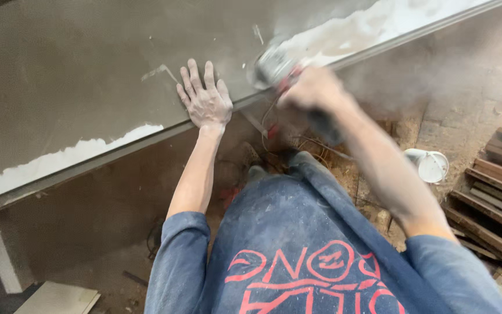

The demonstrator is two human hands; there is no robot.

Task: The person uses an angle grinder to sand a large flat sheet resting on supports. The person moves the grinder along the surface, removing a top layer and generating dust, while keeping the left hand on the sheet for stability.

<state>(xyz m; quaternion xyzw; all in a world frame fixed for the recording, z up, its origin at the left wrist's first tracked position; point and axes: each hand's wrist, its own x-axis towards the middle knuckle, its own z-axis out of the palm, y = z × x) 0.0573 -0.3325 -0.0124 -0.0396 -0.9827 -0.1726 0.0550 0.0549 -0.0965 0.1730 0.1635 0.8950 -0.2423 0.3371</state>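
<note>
Grey slab [88,75] on the tabletop, steadied by the left hand [205,102] with fingers spread flat at its near edge; right hand [315,90], blurred, clenched around a power grinder [271,67] raising dust; white bucket [428,164] on floor, right.

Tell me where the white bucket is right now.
In the head view, the white bucket stands on the floor at the right, just beyond the person's right forearm and left of the stacked wooden slats.

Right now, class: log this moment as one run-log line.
left hand: flat on grey slab | right hand: grips blurred power grinder at slab edge | dust rising | white bucket on floor
</note>
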